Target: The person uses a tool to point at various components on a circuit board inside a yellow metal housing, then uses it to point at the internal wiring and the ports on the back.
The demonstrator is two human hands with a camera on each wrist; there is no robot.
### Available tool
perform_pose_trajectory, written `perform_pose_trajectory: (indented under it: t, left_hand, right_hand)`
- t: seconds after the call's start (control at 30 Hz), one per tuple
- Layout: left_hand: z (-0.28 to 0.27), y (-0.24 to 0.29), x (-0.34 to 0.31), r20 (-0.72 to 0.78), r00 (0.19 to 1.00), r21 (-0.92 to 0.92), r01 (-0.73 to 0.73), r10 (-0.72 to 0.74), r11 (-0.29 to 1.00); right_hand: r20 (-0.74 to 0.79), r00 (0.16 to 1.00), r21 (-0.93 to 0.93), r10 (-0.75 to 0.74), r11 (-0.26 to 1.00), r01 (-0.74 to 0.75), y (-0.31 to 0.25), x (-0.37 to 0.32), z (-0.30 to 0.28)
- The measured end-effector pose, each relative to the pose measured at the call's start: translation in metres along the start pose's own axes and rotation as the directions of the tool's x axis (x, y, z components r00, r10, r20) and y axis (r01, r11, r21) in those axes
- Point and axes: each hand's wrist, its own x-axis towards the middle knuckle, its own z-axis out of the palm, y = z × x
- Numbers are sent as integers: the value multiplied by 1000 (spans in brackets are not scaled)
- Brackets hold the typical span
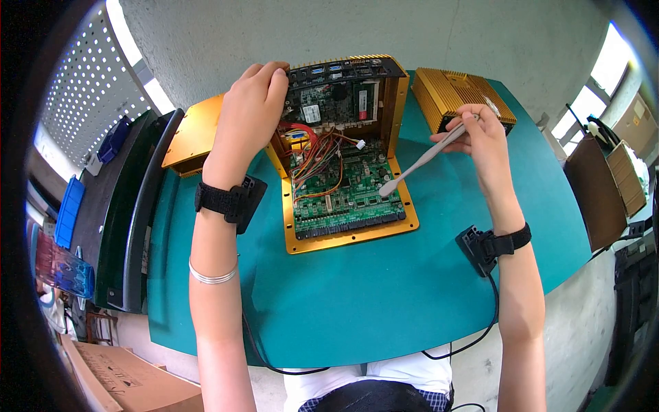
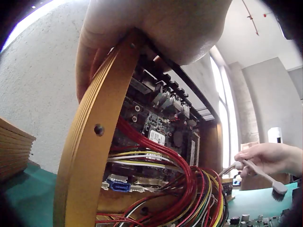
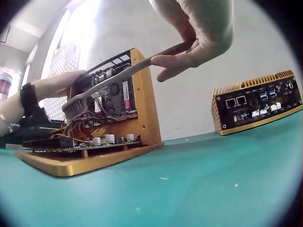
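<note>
An opened gold computer case (image 1: 402, 117) stands upright on a gold base plate that carries a green circuit board (image 1: 357, 182). My left hand (image 1: 255, 103) grips the top left corner of the upright part; its palm covers that corner in the left wrist view. My right hand (image 1: 484, 137) pinches the handle of a grey brush (image 1: 425, 159), whose head is over the right side of the green board. In the right wrist view the brush head (image 3: 75, 109) points down in front of the case, bristles above the board. Coloured cables (image 2: 187, 184) run between the upright part and the board.
A finned gold unit (image 1: 458, 93) sits at the back right of the green table (image 1: 329, 295). Another gold case (image 1: 195, 134) stands on the left, behind my left forearm. Black cords hang from both wrist straps near the front edge.
</note>
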Motion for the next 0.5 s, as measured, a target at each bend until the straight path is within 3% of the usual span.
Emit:
perform_pose_trajectory:
  t: [0.2, 0.3, 0.5]
  left_hand:
    - [-1, 1, 1, 6, 1000, 0, 1, -1, 1000]
    - [0, 1, 0, 4, 1000, 2, 1, -1, 1000]
    - [0, 0, 0, 2, 1000, 7, -5, 5, 1000]
  right_hand:
    - [97, 990, 114, 99, 987, -110, 2, -1, 2]
    - [182, 966, 30, 185, 981, -193, -2, -3, 5]
    - [209, 974, -115, 82, 992, -59, 2, -3, 8]
